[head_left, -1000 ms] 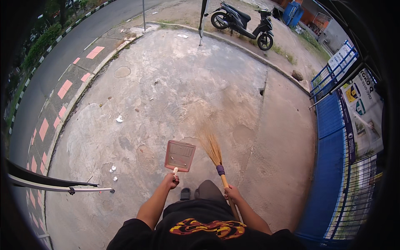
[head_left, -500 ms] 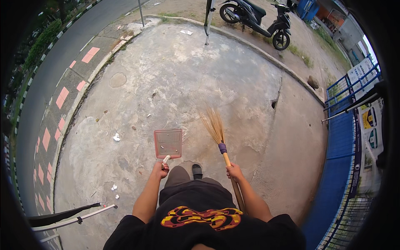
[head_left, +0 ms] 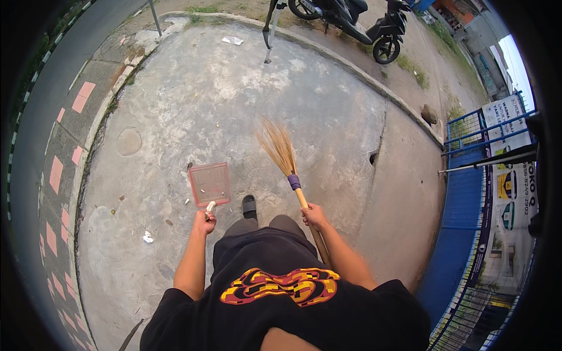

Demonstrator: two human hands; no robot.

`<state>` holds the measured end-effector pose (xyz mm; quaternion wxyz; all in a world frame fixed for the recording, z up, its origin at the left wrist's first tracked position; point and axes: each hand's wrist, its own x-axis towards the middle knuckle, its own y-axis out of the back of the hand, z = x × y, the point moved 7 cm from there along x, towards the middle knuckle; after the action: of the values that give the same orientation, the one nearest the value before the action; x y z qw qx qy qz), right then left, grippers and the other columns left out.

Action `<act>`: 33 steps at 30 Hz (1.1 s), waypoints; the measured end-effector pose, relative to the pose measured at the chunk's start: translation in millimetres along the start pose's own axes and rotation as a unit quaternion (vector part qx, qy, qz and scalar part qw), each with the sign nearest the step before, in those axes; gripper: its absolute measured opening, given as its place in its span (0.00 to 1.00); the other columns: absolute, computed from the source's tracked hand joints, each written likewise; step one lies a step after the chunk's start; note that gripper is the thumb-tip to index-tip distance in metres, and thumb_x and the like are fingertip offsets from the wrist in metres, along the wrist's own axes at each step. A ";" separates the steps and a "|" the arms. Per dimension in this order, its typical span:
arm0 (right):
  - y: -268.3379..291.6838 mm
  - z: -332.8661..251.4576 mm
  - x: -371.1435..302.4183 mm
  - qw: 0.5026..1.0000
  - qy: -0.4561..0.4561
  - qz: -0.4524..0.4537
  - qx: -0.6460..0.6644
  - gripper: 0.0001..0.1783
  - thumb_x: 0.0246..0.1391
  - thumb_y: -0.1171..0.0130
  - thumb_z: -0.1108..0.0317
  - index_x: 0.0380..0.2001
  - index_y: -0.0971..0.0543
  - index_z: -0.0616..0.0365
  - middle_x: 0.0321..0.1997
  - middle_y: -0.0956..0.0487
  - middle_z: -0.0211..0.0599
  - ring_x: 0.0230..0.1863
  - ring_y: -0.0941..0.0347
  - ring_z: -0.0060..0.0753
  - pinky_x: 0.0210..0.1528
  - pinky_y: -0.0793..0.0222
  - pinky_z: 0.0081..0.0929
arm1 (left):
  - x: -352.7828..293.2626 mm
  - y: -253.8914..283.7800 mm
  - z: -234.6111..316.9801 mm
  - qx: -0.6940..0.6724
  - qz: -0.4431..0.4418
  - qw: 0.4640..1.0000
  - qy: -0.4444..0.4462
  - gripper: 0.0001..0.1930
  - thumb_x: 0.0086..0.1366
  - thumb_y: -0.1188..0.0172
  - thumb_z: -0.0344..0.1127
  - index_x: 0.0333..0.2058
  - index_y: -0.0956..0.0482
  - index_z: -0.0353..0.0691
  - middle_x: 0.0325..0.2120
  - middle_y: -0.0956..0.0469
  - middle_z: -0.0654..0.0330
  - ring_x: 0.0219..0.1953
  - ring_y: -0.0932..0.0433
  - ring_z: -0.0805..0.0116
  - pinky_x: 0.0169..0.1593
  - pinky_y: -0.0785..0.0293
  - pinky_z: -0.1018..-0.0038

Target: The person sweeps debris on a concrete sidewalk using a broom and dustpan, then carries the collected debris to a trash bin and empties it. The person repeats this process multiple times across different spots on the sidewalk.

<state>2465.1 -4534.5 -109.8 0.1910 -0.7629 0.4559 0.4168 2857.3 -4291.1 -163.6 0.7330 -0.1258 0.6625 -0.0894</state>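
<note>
My left hand (head_left: 204, 222) is closed round the pale handle of a reddish, see-through dustpan (head_left: 225, 182). A few small bits of litter lie in the pan, which is low over the concrete or on it; I cannot tell which. On the other side, my right hand (head_left: 315, 216) grips the wooden stick of a straw broom (head_left: 280, 147) with a purple binding. The broom's bristles fan out ahead and to the right of the pan, apart from it. White crumpled litter (head_left: 148, 237) lies on the ground left of my left hand.
A motorbike (head_left: 363, 26) stands beyond the far kerb. Along the right runs a blue fence (head_left: 451, 205) hung with banners. A kerb (head_left: 88, 158) and pink-tiled pavement border the left. White paper (head_left: 232, 40) lies far ahead, beside a thin metal pole (head_left: 270, 50).
I have stepped forward, and a sandalled foot shows further ahead. Ground litter now sits nearer to me. Both hands keep their hold, with dustpan and broom shifted left in view.
</note>
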 end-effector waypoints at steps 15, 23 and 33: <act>-20.8 -398.9 317.4 0.996 0.012 0.003 -0.085 0.29 0.58 0.38 0.74 0.64 0.28 0.55 0.25 0.28 0.25 0.19 0.33 0.18 0.19 0.33 0.22 | 123.9 -413.7 275.4 -0.041 -0.009 0.999 -0.033 0.07 0.73 0.54 0.35 0.42 0.36 0.37 0.21 0.35 0.67 0.18 0.37 0.78 0.20 0.40 0.80; -126.1 -702.2 490.4 0.982 0.081 -0.048 -0.162 0.15 0.63 0.41 0.66 0.49 0.26 0.61 0.24 0.28 0.27 0.19 0.33 0.19 0.18 0.33 0.23 | 166.7 -599.9 435.0 -0.050 -0.036 0.996 -0.061 0.06 0.73 0.54 0.35 0.39 0.38 0.41 0.21 0.34 0.65 0.19 0.37 0.77 0.20 0.40 0.79; -227.5 -910.7 674.2 0.974 0.068 0.001 -0.217 0.13 0.62 0.41 0.65 0.44 0.27 0.61 0.28 0.23 0.35 0.23 0.24 0.26 0.22 0.30 0.27 | 341.5 -776.2 619.4 0.043 0.020 0.998 -0.032 0.06 0.72 0.53 0.36 0.41 0.38 0.43 0.21 0.34 0.65 0.19 0.36 0.75 0.21 0.39 0.77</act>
<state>3239.8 -5391.3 -148.2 -0.0111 -0.8122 0.3673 0.4531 3536.9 -5091.1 -196.5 0.7603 -0.0837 0.6364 -0.0996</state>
